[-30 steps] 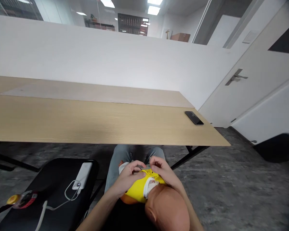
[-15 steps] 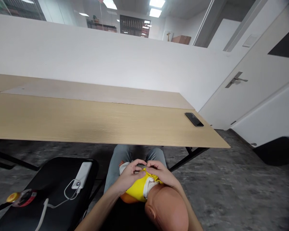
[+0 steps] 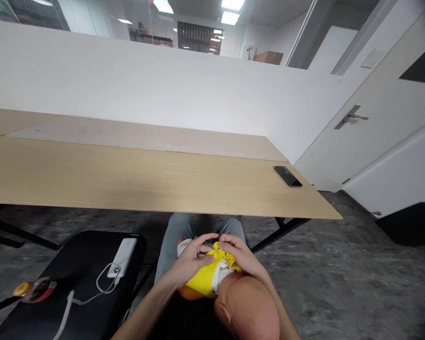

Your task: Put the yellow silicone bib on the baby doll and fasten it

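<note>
One spread left hand (image 3: 190, 262) touches a doll's (image 3: 253, 304) yellow top (image 3: 202, 279) between the lap's (image 3: 170, 241) edges; the right hand (image 3: 241, 255) seemingly pinches it. Adjustment, apparently in hand, next calls for precise pinching.

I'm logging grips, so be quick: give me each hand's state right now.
Left hand: open, loosely curled, thumb against the yellow top.
Right hand: closed, apparently pinching the yellow top's edge.

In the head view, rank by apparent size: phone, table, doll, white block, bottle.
Largest to smallest:
1. Table
2. Doll
3. White block and bottle: too alike to rank, with nearness to the camera unsure
4. Phone
</note>
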Demonstrator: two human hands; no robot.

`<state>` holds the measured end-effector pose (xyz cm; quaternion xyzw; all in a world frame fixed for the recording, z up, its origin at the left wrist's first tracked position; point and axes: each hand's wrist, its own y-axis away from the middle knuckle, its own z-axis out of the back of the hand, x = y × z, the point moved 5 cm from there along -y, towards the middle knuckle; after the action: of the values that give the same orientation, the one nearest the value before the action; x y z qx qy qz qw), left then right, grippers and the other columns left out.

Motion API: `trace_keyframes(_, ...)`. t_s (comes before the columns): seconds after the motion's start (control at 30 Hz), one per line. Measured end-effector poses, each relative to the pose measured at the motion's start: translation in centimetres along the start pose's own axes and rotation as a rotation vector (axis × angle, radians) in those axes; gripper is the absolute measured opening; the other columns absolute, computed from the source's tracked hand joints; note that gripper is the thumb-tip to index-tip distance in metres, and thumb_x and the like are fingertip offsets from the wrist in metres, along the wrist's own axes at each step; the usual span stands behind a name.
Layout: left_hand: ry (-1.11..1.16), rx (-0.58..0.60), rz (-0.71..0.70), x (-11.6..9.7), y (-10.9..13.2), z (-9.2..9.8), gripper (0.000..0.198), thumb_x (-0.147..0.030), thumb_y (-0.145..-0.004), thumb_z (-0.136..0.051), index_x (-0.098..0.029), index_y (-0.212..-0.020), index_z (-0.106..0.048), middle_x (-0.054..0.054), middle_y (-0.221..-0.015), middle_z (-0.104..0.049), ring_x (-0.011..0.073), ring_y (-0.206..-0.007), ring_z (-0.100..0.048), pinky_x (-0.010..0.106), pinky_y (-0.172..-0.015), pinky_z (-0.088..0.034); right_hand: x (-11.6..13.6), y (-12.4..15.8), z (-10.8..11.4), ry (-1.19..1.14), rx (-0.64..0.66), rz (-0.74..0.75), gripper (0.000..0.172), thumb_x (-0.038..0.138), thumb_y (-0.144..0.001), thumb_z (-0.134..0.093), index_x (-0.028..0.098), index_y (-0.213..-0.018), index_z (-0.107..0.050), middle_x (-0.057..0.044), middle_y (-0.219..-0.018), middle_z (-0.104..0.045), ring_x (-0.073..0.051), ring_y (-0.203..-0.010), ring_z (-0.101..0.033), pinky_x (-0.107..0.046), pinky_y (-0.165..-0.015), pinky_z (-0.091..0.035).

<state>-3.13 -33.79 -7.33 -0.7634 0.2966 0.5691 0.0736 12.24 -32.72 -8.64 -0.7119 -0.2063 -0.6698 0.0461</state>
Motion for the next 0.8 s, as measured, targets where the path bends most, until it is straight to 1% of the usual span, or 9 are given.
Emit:
trace_keyframes(0.1,0.025,0.012,-0.006,0.0,0.0,0.1,0.064,-0.023,-0.072,-0.073,-0.022,-0.133,-0.055,0.002,-0.086,-0.071,0.0132,-0.071,-0.06,0.024,-0.067,-0.04,0.1,-0.1,0.0,-0.018,-0.025,0.014,0.031,0.039,-0.084,-0.066,0.016,-0.072,-0.049,0.002,-0.069,-0.042,-0.01,-0.064,-0.038,-0.023,-0.059,-0.029)
trace_keyframes(0.2,0.049,0.026,0.009,0.2,-0.1,0.2,0.071,-0.019,-0.071,-0.072,-0.022,-0.138,-0.049,0.003,-0.09,-0.072,0.0136,-0.074,-0.061,0.024,-0.069,-0.04,0.1,-0.2,-0.2,-0.032,-0.025,0.014,0.031,0.039,-0.085,-0.065,0.016,-0.072,-0.048,0.003,-0.069,-0.041,-0.009,-0.063,-0.037,-0.023,-0.058,-0.028)
trace_keyframes(0.3,0.063,0.032,0.026,0.3,-0.1,0.2,0.078,-0.015,-0.07,-0.071,-0.022,-0.143,-0.044,0.002,-0.087,-0.071,0.0129,-0.072,-0.06,0.024,-0.067,-0.039,0.1,-0.2,-0.4,-0.037,0.001,-0.003,0.033,0.039,-0.085,-0.064,0.016,-0.071,-0.045,0.003,-0.067,-0.038,-0.009,-0.059,-0.034,-0.024,-0.056,-0.025)
trace_keyframes(0.4,0.063,0.032,0.027,0.3,-0.1,0.3,0.081,-0.014,-0.069,-0.071,-0.022,-0.144,-0.043,0.001,-0.084,-0.07,0.0118,-0.068,-0.059,0.022,-0.064,-0.037,0.3,-0.2,-0.4,-0.029,0.003,-0.002,0.033,0.04,-0.086,-0.063,0.016,-0.071,-0.046,0.004,-0.066,-0.038,-0.008,-0.058,-0.033,-0.024,-0.055,-0.024)
trace_keyframes(0.53,0.079,0.031,0.034,0.3,-0.1,0.3,0.083,-0.012,-0.068,-0.07,-0.023,-0.145,-0.042,0.001,-0.085,-0.071,0.0114,-0.066,-0.059,0.021,-0.062,-0.037,0.1,-0.4,-0.4,-0.015,-0.006,-0.007,0.033,0.042,-0.086,-0.062,0.017,-0.071,-0.045,0.003,-0.065,-0.039,-0.009,-0.058,-0.034,-0.024,-0.055,-0.025)
trace_keyframes(0.6,0.097,0.033,0.034,0.3,0.0,0.2,0.084,-0.009,-0.067,-0.068,-0.023,-0.145,-0.042,0.002,-0.086,-0.072,0.0121,-0.067,-0.06,0.022,-0.062,-0.038,-0.1,-0.4,-0.1,-0.024,-0.041,-0.003,0.033,0.041,-0.086,-0.061,0.017,-0.072,-0.044,0.003,-0.066,-0.039,-0.009,-0.059,-0.034,-0.024,-0.055,-0.026)
trace_keyframes(0.7,0.15,0.046,0.027,0.0,0.1,-0.1,0.085,-0.006,-0.064,-0.066,-0.022,-0.145,-0.043,0.004,-0.092,-0.074,0.0166,-0.078,-0.065,0.024,-0.069,-0.043,-0.4,-0.4,0.7,-0.096,-0.164,0.032,0.03,0.038,-0.087,-0.058,0.018,-0.072,-0.042,0.003,-0.067,-0.039,-0.01,-0.06,-0.035,-0.024,-0.057,-0.028)
trace_keyframes(0.73,0.163,0.049,0.024,-0.1,0.1,-0.2,0.085,-0.006,-0.064,-0.065,-0.022,-0.144,-0.043,0.005,-0.095,-0.074,0.0179,-0.082,-0.066,0.026,-0.072,-0.044,-0.5,-0.4,0.9,-0.115,-0.188,0.034,0.029,0.037,-0.087,-0.058,0.019,-0.072,-0.041,0.003,-0.067,-0.038,-0.01,-0.06,-0.034,-0.023,-0.057,-0.028)
trace_keyframes(0.8,0.15,0.044,0.018,-0.3,0.1,-0.2,0.078,-0.007,-0.065,-0.065,-0.022,-0.14,-0.047,0.005,-0.096,-0.074,0.0188,-0.086,-0.066,0.028,-0.076,-0.045,-0.7,-0.5,0.9,-0.112,-0.175,0.02,0.03,0.036,-0.086,-0.059,0.019,-0.071,-0.04,0.004,-0.065,-0.038,-0.009,-0.058,-0.033,-0.023,-0.055,-0.027)
